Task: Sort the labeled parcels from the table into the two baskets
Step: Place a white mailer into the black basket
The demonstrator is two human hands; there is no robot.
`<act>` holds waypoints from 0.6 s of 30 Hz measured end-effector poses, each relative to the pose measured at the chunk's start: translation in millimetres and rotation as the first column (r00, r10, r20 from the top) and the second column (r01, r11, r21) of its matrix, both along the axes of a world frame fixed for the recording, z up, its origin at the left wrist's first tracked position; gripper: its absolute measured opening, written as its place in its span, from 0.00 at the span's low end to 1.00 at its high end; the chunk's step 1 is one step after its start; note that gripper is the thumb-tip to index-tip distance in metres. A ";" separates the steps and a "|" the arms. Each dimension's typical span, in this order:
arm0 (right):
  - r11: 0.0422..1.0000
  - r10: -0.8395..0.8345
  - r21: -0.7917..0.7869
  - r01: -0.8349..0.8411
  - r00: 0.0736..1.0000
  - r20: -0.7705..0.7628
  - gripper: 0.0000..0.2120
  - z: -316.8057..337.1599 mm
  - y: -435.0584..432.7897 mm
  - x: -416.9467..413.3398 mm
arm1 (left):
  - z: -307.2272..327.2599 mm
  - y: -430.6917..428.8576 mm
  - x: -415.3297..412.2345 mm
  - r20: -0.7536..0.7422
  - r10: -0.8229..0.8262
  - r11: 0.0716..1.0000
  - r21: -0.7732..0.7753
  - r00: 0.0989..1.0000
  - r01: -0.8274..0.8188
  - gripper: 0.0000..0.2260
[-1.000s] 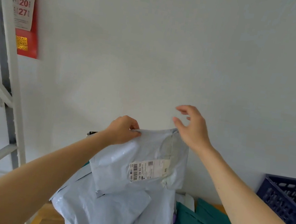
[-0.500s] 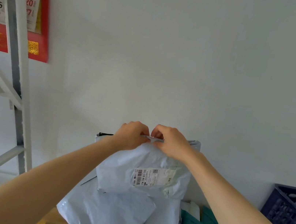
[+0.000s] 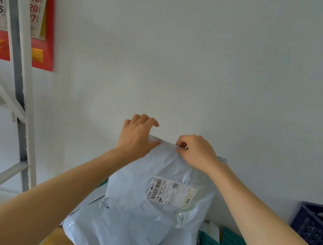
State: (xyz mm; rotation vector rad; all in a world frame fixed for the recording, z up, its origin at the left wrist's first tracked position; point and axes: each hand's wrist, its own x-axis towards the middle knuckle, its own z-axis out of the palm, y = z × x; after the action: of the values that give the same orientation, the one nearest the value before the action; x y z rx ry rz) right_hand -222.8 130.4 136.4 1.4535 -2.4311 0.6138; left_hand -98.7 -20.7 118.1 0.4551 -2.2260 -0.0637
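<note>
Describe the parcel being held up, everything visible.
The held parcel is a crinkled pale grey-blue plastic mailer, upright. A white label with barcodes sits sideways on its front, beside a pale green flap. The right hand pinches its top edge; the left hand rests its thumb there. Its bottom overlaps similar mailers below.

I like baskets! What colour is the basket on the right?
Dark blue. The basket shows at the right edge of the head view.
</note>
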 end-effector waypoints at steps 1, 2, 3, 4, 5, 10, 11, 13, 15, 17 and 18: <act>1.000 -0.009 -0.027 0.010 1.000 0.012 0.05 3.7 2.4 -2.4 | 0.3 -3.8 3.8 -0.052 0.015 0.999 0.042 0.999 -0.012 0.24; 0.998 -0.019 -0.054 0.020 1.000 0.021 0.05 7.7 5.0 -5.0 | 0.0 -7.8 7.5 -0.091 0.041 0.995 0.099 0.995 -0.032 0.26; 0.996 -0.034 -0.080 0.035 0.999 0.023 0.05 12.3 7.7 -7.9 | -1.6 -11.3 10.9 -0.126 0.084 0.985 0.161 0.988 -0.063 0.27; 0.993 -0.050 -0.105 0.052 0.999 0.021 0.05 17.4 11.1 -11.1 | -4.6 -14.6 14.2 -0.170 0.136 0.971 0.221 0.976 -0.097 0.27; 0.989 -0.063 -0.131 0.065 0.998 0.018 0.05 22.5 14.5 -14.4 | -8.8 -17.7 17.1 -0.227 0.184 0.952 0.282 0.956 -0.117 0.25; 0.950 -0.084 -0.298 0.091 0.996 0.036 0.04 50.7 30.6 -26.5 | -44.0 -35.0 22.9 -0.201 0.273 0.760 0.644 0.941 -0.083 0.21; 0.938 -0.083 -0.333 0.094 0.995 0.047 0.03 56.7 32.8 -27.6 | -52.5 -37.6 21.9 -0.131 0.251 0.697 0.712 0.959 -0.086 0.21; 0.912 -0.063 -0.400 0.087 0.995 0.073 0.03 67.7 36.5 -28.6 | -67.7 -37.0 17.6 -0.013 0.153 0.518 0.853 0.988 -0.069 0.19; 0.885 -0.039 -0.459 0.083 0.994 0.105 0.04 77.5 39.0 -28.5 | -82.1 -29.8 12.9 0.041 -0.026 0.291 0.956 0.999 -0.032 0.16; 0.858 -0.003 -0.507 0.087 0.986 0.164 0.04 85.3 40.6 -27.2 | -93.4 -19.4 6.3 0.017 -0.189 0.092 0.996 0.982 0.001 0.18; 0.843 0.023 -0.531 0.092 0.978 0.206 0.04 88.4 41.2 -26.1 | -96.9 -14.1 1.8 -0.023 -0.237 0.011 1.000 0.971 0.027 0.20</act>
State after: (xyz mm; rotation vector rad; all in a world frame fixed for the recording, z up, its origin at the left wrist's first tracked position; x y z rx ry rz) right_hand -248.9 171.6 224.8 1.1465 -2.1473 1.3686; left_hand -96.9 -34.8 21.2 1.0069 -1.9465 -1.9569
